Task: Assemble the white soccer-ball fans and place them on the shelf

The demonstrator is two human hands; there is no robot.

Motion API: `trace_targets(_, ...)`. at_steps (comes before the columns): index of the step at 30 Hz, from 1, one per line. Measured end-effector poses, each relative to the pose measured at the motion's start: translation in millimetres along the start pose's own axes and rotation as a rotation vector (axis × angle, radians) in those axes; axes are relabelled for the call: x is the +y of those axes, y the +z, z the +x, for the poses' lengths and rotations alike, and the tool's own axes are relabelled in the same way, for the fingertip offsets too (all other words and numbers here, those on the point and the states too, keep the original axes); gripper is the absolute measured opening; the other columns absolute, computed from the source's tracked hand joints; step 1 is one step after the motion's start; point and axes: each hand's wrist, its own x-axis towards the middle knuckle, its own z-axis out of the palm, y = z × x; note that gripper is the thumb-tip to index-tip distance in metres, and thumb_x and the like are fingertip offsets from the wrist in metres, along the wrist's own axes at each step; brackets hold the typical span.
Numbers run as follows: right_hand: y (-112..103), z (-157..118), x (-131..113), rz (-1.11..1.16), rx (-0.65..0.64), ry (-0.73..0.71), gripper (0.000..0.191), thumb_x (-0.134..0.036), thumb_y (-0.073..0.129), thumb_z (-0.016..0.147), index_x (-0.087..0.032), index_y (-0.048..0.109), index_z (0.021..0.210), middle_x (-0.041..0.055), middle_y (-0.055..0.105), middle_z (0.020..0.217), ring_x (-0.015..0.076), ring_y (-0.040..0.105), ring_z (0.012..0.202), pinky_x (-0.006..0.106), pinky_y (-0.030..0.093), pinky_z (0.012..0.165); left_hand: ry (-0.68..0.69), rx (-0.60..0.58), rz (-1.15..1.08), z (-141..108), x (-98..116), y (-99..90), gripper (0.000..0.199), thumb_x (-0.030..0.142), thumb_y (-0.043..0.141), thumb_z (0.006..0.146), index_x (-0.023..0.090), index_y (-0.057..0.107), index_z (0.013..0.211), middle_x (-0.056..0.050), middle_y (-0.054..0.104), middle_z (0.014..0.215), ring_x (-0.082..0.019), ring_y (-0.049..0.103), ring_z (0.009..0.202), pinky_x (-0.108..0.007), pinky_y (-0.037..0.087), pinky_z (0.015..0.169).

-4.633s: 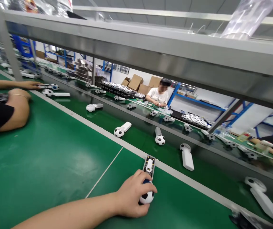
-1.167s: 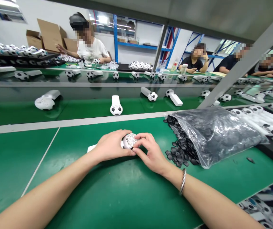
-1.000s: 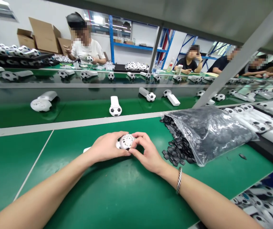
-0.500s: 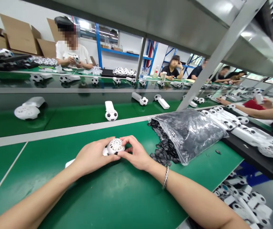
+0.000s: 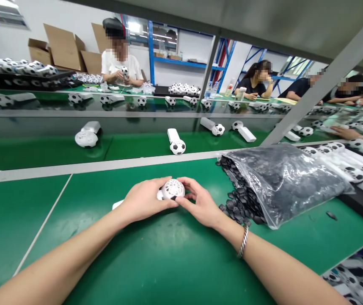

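The white grilled device (image 5: 173, 188) sat between the left hand (image 5: 146, 199) gripping it and the right hand (image 5: 202, 205) pinching its rim, in what seemed an adjusting step whose next move likely called for steady pressure.

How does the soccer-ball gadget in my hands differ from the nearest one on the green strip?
The held gadget sits between your left hand and right hand; no hand touches the other gadget. The held gadget shows mostly white grille, the other gadget black patches. The held gadget's handle points left, the other gadget's away from you. Both have round heads and white handles.
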Motion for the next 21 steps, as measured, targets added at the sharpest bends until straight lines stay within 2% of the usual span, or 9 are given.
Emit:
trace_targets(4,0,-1,0,-0.017,-0.007,-0.009,0.039,-0.019,0.056,0.077,-0.023,0.045,0.114,0.0054,0.051,0.114,0.0168,0.049,0.105,0.028,0.049,0.079,-0.009,0.039,0.022,0,1,1.4,0.064,0.059,0.054,0.066,0.034,0.043,0.124,0.003,0.054,0.123,-0.025,0.054,0.106,-0.033,0.045,0.078)
trace_targets(9,1,-1,1,-0.03,-0.009,-0.001,0.038,-0.021,0.056,0.077,-0.024,0.045,0.114,0.0056,0.052,0.115,0.0173,0.05,0.106,0.028,0.049,0.079,-0.001,0.049,0.003,-5,8,1.6,0.054,0.057,0.054,0.068,0.036,0.047,0.117,0.003,0.061,0.111,-0.025,0.059,0.094,-0.032,0.046,0.07)
trace_targets(11,-6,3,1,-0.042,-0.047,0.016,0.034,-0.026,0.055,0.078,-0.023,0.048,0.112,0.0056,0.055,0.113,0.0174,0.052,0.105,0.029,0.049,0.079,0.033,0.03,-0.028,-6,8,0.0,0.057,0.058,0.055,0.067,0.034,0.048,0.118,0.001,0.061,0.11,-0.026,0.058,0.097,-0.033,0.045,0.074)
trace_targets(13,-22,10,3,-0.157,-0.05,0.032,0.029,-0.032,0.051,0.081,-0.023,0.052,0.108,0.0064,0.055,0.115,0.0179,0.053,0.104,0.03,0.049,0.078,0.09,-0.017,-0.126,-1,1,-5.3,0.066,0.059,0.055,0.067,0.03,0.043,0.124,-0.001,0.056,0.119,-0.025,0.053,0.106,-0.033,0.044,0.082)
trace_targets(14,-33,15,4,-0.272,-0.021,0.039,0.028,-0.035,0.049,0.082,-0.022,0.054,0.106,0.007,0.054,0.117,0.0183,0.053,0.105,0.029,0.049,0.078,0.107,-0.013,-0.179,4,-7,-10.1,0.069,0.06,0.053,0.068,0.028,0.038,0.128,-0.002,0.051,0.124,-0.024,0.049,0.111,-0.032,0.043,0.086)
trace_targets(16,-59,25,9,-0.615,0.077,0.058,0.029,-0.036,0.046,0.083,-0.02,0.055,0.105,0.008,0.052,0.119,0.0184,0.052,0.105,0.029,0.048,0.079,0.085,0.106,-0.205,18,-31,-24.6,0.07,0.058,0.05,0.072,0.026,0.032,0.132,-0.004,0.042,0.133,-0.023,0.041,0.119,-0.032,0.038,0.093)
trace_targets(18,-87,34,15,-0.984,0.144,0.109,0.027,-0.031,0.045,0.085,-0.017,0.055,0.106,0.0098,0.056,0.112,0.0189,0.053,0.102,0.029,0.044,0.084,-0.047,0.353,-0.047,37,-63,-43.3,0.069,0.056,0.052,0.071,0.023,0.036,0.13,-0.008,0.041,0.133,-0.027,0.033,0.123,-0.039,0.03,0.099)
trace_targets(21,-120,41,24,-1.209,0.216,0.19,0.028,-0.021,0.046,0.084,-0.01,0.055,0.108,0.017,0.053,0.113,0.0252,0.05,0.104,0.037,0.038,0.089,-0.347,0.51,0.199,66,-116,-68.7,0.074,0.057,0.054,0.068,0.024,0.034,0.131,-0.015,0.034,0.133,-0.039,0.029,0.121,-0.051,0.031,0.092)
